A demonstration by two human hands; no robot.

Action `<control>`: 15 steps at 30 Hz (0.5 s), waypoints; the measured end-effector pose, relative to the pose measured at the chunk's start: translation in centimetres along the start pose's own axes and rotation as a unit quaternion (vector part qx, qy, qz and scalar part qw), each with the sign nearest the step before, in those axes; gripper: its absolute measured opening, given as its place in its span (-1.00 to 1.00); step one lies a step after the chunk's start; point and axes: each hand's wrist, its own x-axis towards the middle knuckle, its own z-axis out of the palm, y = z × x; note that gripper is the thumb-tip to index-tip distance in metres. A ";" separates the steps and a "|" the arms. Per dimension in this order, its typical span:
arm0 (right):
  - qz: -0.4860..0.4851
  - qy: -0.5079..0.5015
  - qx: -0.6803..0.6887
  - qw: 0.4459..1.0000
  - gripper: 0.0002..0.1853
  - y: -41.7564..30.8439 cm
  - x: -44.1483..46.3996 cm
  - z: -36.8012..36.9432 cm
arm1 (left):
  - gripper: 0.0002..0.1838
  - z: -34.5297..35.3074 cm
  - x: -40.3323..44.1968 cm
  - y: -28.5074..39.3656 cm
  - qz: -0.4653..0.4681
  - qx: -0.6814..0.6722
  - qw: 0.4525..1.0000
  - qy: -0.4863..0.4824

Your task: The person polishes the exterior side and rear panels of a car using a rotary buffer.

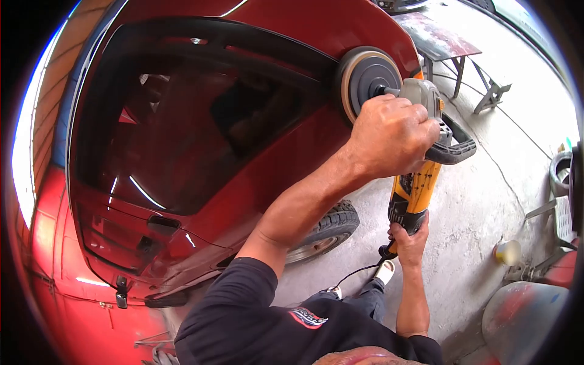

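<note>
A yellow, black and grey rotary polisher is held between both of my hands. My left hand is closed around its front end, beside the grey gear head and the black loop handle. Lower down, my right hand wraps around the rear grip, near where the black power cord comes out. The round polishing pad, with its grey backing plate facing me, is against the red car body, right of the dark side window. The pad's working face is hidden.
Below the car body shows a tire. A metal work stand with a stained top stands on the concrete floor at upper right. A can, a rounded grey-red panel and a wheel are along the right side.
</note>
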 end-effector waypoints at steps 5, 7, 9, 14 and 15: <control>-0.032 -0.028 -0.011 0.999 -0.21 -3.8 -0.6 1.0 | -0.73 -3.9 1.1 0.4 -0.004 0.033 0.999 0.032; -0.030 -0.041 -0.023 0.998 -0.21 -5.1 -0.8 1.1 | -0.70 -5.3 1.6 0.5 0.000 0.042 0.998 0.055; -0.034 -0.052 -0.038 0.997 -0.21 -6.7 -1.2 1.4 | -0.70 -7.4 2.1 0.5 -0.005 0.047 0.996 0.078; -0.086 -0.059 -0.112 0.988 -0.26 -11.8 0.2 4.2 | -0.75 -10.8 3.3 -2.5 -0.005 0.077 0.981 0.177; -0.097 -0.059 -0.127 0.985 -0.26 -12.6 0.4 4.5 | -0.75 -11.4 3.6 -2.7 -0.007 0.084 0.977 0.196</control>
